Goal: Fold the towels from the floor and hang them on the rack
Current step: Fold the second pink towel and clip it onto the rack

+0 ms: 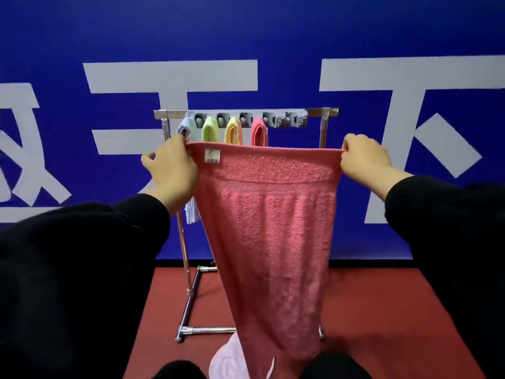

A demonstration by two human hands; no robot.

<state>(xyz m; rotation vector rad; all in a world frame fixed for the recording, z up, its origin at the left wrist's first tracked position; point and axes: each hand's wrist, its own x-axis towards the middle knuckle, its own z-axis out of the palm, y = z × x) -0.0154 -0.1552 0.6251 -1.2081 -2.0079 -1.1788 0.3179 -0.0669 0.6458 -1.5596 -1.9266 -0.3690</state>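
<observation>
Two surfaces: red floor [369, 310], blue wall [246, 28].

I see a pink towel [269, 228] hanging spread, top edge taut, before the metal rack [188, 272], where four folded towels [222, 129] hang; a pale towel [229, 362] lies at its foot.
</observation>
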